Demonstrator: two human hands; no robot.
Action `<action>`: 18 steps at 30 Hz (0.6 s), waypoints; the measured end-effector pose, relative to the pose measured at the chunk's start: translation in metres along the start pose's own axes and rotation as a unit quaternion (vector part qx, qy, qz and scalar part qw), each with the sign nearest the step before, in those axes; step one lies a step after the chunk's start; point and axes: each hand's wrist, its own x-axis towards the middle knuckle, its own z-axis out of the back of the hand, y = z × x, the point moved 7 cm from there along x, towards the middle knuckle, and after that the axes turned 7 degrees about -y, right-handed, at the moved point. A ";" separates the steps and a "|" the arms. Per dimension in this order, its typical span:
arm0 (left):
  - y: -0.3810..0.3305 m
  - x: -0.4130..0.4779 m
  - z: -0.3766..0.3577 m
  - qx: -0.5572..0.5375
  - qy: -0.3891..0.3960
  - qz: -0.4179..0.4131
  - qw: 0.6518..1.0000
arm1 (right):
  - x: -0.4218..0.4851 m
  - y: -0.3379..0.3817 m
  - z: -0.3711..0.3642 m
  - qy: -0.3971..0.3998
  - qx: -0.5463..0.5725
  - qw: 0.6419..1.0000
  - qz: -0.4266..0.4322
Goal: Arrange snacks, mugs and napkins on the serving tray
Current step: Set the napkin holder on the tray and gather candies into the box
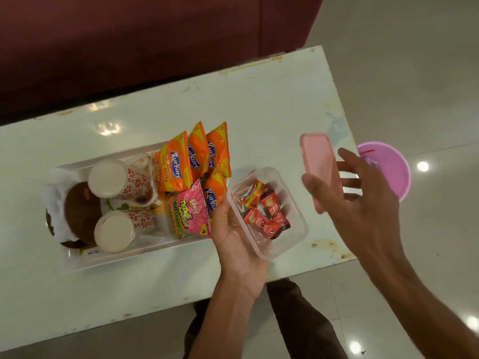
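A white serving tray (pixel 129 255) lies on the white table (pixel 259 112). It holds two red-patterned white mugs (pixel 134 181) (pixel 140 221), a brown round item (pixel 80 208) on white napkins (pixel 55 211), several orange Kurkure packets (pixel 176 164) and a pink Bingo packet (pixel 189 213). My left hand (pixel 233 244), palm up, holds a clear plastic container (pixel 293 229) of red-wrapped candies (pixel 267 211) just right of the tray. My right hand (pixel 363 203) grips the container's pink lid (pixel 317 156), lifted off to the right of it.
A maroon sofa (pixel 129 47) runs along the table's far side. A purple round plastic item (pixel 394 169) sits on the tiled floor beyond the table's right end. My legs (pixel 298 320) are at the table's near edge.
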 end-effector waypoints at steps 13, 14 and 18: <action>0.012 -0.008 0.007 0.115 -0.049 0.011 0.992 | -0.071 0.047 -0.016 0.009 -0.147 0.986 0.077; 0.012 -0.007 0.008 0.123 -0.055 0.007 0.991 | -0.071 0.048 -0.017 0.012 -0.141 0.987 0.082; 0.009 -0.005 0.012 0.101 -0.067 0.022 0.992 | -0.073 0.045 -0.022 0.046 -0.131 0.987 0.085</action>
